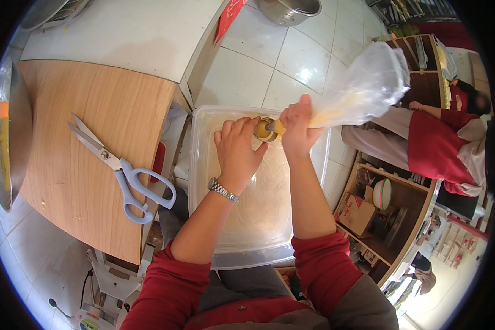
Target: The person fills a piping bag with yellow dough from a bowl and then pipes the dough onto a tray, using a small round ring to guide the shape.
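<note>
My left hand (237, 149), with a metal watch on its wrist, holds a small round pastry (264, 130) over a clear plastic tub (308, 181). My right hand (295, 129) squeezes a clear piping bag (363, 91) with yellow cream in it. The bag's tip points into the pastry. Both arms wear red sleeves. The tub rests on my lap and looks smeared inside.
A wooden board (88, 143) to the left carries light-blue-handled scissors (121, 170). A metal bowl (8, 132) sits at the far left, another metal pot (289, 10) on the tiled floor ahead. A person in red (440, 143) sits at right beside wooden shelves (390, 214).
</note>
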Demonstrator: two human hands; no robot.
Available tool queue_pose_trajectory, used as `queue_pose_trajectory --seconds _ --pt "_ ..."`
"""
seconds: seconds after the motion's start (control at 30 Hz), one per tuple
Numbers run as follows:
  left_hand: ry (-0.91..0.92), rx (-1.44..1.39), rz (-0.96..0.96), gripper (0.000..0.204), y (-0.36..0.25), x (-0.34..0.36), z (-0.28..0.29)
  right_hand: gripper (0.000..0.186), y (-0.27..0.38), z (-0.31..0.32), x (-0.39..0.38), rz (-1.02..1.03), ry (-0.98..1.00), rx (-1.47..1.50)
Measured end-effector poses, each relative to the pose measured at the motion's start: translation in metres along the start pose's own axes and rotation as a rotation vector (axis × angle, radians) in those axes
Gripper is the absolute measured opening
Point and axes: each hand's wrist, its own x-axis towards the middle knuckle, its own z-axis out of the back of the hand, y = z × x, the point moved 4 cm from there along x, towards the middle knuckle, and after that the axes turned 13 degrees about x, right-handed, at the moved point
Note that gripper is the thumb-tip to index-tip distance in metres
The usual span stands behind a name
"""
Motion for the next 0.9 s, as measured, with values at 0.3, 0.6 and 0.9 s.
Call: queue_pose_trajectory --seconds 0.3,0.6,0.9 --pt "-0.040 -0.234 0.051 0.054 0.004 -0.009 0.019 0.046 0.050 0.043 0.016 -0.148 -0.556 0.505" --pt "-0.085 -0.059 0.090 0.054 0.021 -0.009 0.018 0.046 0.068 0.048 0.009 -0.116 -0.525 0.454" --pt "-0.028 -0.149 0.114 0.064 -0.004 -0.029 0.058 0.033 0.084 0.014 -0.014 -0.449 -0.064 0.306"
